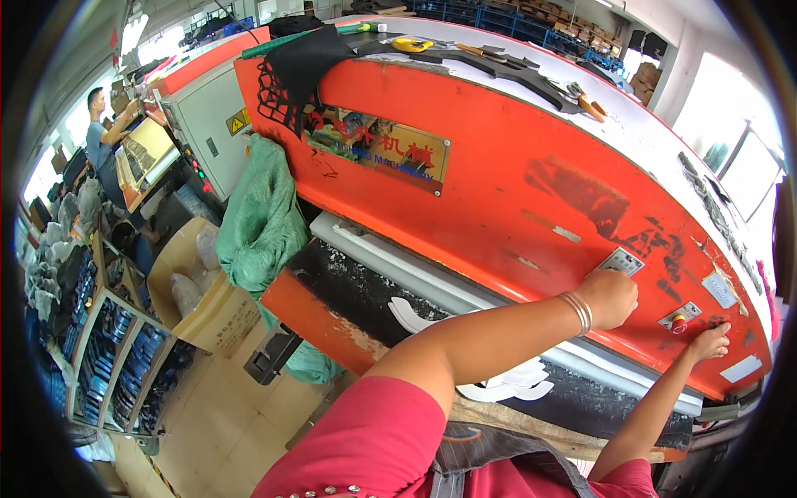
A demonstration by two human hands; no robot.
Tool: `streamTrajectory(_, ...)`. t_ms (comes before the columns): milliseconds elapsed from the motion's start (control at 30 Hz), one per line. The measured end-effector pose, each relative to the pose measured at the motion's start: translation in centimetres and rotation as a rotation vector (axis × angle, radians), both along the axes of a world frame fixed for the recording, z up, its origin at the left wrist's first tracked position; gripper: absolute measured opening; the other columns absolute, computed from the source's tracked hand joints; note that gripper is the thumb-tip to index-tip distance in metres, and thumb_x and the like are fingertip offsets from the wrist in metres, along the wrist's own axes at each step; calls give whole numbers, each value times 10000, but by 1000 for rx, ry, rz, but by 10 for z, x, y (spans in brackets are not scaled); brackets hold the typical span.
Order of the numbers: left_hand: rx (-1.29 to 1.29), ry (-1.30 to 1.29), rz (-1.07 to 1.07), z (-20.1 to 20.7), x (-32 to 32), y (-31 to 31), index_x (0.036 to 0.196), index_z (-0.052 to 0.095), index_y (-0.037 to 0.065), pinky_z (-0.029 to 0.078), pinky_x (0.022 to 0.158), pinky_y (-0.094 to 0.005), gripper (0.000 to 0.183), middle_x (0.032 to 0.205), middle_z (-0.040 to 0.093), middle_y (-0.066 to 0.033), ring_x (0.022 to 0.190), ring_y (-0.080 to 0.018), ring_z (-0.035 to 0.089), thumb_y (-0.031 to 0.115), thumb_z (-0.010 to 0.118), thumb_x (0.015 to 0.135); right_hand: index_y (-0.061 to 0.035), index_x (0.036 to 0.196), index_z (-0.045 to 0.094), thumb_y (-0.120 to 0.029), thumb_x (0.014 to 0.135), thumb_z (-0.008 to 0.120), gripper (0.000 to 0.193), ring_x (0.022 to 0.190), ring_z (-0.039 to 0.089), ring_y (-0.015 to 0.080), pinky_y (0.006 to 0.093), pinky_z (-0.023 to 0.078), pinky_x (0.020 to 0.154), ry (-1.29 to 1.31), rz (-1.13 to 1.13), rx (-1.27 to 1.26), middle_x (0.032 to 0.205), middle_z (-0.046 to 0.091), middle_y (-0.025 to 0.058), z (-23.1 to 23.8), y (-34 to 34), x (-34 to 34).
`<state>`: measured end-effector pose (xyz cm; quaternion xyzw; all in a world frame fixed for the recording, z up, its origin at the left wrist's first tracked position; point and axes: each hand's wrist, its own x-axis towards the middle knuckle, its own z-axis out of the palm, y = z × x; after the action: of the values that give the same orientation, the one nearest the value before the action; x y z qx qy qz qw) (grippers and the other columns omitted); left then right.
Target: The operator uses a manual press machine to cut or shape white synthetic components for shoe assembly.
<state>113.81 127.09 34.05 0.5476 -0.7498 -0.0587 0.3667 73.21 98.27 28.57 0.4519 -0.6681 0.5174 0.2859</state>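
Observation:
My left hand [608,299], with bangles at its wrist, is curled into a fist against the orange-red face of a large machine [498,191]. It touches the lower edge of a small metal control panel [623,262]. Farther right, my right hand [711,342] rests on the same face with its fingers bent, beside a red mushroom button [679,324] on a second plate. I see nothing held in either hand. Below my left forearm, white curved cut pieces [515,383] lie on the machine's black bed [581,407]; another white curved piece [403,315] lies farther left.
Yellow-handled scissors [413,45] and orange-handled pliers [593,108] lie on the machine's top. A green sack [264,216] hangs at its left side. An open cardboard box [217,319] and a shelf of dark parts [124,357] stand left. Another person [104,141] works at the far left.

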Motion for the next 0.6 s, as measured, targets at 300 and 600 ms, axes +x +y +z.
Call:
streamTrajectory(300, 543, 170, 258, -94, 60, 192, 879, 669, 96, 495, 732, -477, 327, 883, 658, -145, 825, -349, 633, 376, 504, 918, 49, 1336, 407, -549, 925, 442, 726, 1250, 379, 383, 463, 276, 1065, -323, 479, 92, 1323, 405, 280, 39, 63, 25)
streamTrajectory(600, 311, 49, 574, -134, 40, 305, 827, 663, 98, 434, 835, -404, 214, 876, 575, -86, 914, -281, 559, 299, 594, 852, 10, 1289, 469, -50, 925, 564, 381, 1056, 559, 200, 333, 452, 924, -398, 1405, -204, 1219, 556, 154, 78, 253, 285)
